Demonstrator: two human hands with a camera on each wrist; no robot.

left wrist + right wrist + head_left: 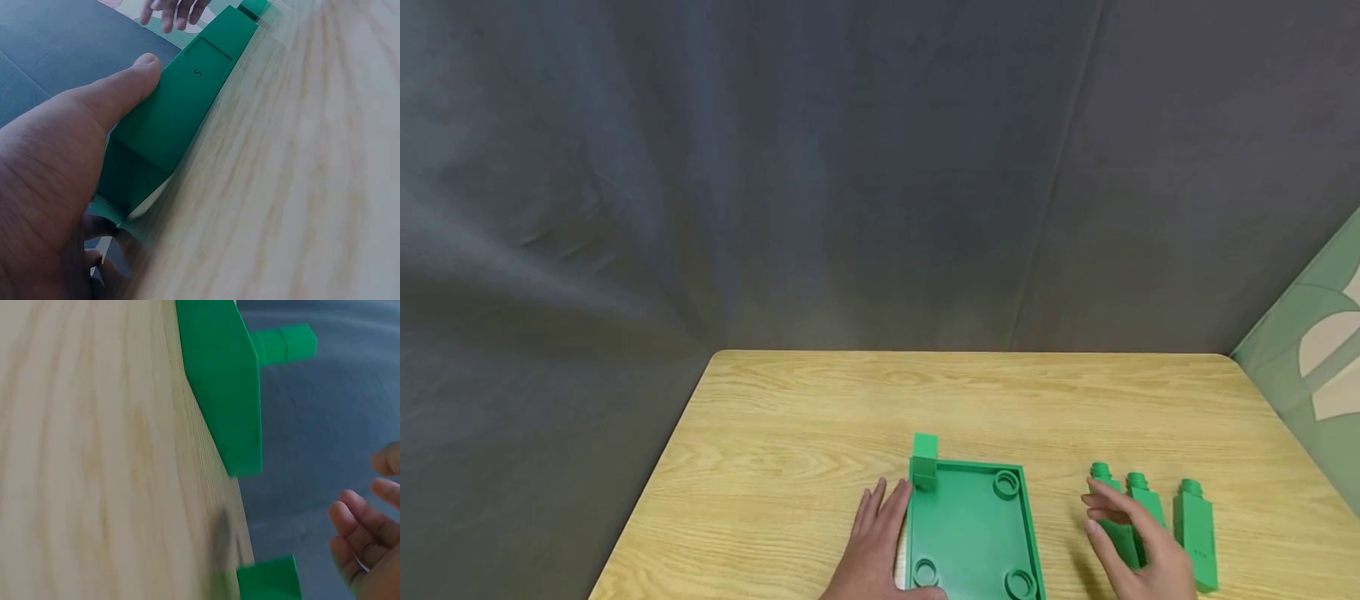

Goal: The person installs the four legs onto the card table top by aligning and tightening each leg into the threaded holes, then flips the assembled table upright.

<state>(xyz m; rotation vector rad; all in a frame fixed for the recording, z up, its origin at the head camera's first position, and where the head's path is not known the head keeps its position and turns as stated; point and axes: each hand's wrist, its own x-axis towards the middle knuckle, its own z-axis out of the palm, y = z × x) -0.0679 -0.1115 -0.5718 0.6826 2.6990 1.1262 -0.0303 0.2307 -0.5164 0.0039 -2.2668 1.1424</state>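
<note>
Left hand point(874, 546), low in the centre of the head view, lies with its fingers straight along the left edge of the green tray point(972, 533), thumb pressed on the tray's side wall in the left wrist view; it curls round nothing. That tray sits flat on the wooden table point(790, 467) at lower centre, with round sockets at three corners and one green peg point(924, 460) standing upright in the far left corner, just past the left fingertips. Right hand point(1131, 542), at lower right, hovers with fingers loosely spread over the two nearer of three lying green pegs: the left peg point(1112, 517) and middle peg point(1146, 508) are partly covered by it, and whether it touches them cannot be told. Furthest right, the third peg point(1197, 533) lies clear beside the hand. Grey cloth point(850, 167) fills the upper frame behind the table.
</note>
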